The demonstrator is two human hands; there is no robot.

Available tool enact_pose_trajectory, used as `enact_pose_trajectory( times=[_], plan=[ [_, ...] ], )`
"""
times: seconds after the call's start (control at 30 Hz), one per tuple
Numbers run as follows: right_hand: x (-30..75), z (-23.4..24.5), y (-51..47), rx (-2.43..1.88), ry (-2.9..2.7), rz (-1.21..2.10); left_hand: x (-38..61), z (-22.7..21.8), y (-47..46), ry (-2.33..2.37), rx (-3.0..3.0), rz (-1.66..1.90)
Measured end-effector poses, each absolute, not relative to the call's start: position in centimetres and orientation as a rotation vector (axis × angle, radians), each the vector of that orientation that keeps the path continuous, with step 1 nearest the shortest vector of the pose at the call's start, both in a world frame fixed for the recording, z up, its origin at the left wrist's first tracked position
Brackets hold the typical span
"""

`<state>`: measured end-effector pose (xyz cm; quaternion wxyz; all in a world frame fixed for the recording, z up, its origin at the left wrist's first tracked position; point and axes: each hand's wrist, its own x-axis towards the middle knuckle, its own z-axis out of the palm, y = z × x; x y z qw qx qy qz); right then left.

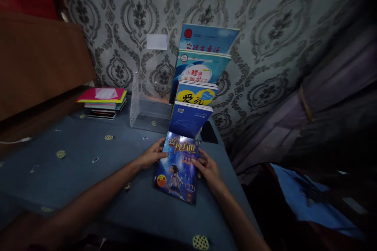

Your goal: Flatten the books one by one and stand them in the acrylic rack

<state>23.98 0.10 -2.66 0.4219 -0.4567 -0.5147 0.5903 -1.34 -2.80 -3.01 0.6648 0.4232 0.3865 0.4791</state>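
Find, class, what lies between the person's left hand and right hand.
A blue book numbered 22, held by its side edges between the left hand and the right hand, as the head view shows.

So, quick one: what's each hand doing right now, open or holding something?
Left hand: closed, holding the left edge of a blue book.
Right hand: closed, holding the same book's right edge.

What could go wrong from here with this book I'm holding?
The glossy blue illustrated book, held at its side edges by your left hand and right hand, might slip. The dark-blue book standing close behind it in the clear plastic tiered stand could get knocked.
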Motion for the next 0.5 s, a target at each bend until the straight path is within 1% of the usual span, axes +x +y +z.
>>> enact_pose_trajectory(
  times=[0.27,0.5],
  plan=[
    [24.11,-2.82,0.21,-1.13,-1.32,1.518,-1.24,-3.61,-2.65,0.859,0.934,1.114],
    [24.0,-2.45,-0.08,-1.063,-1.331,1.575,-1.26,-2.68,-3.18,0.901,0.96,1.116]
  ],
)
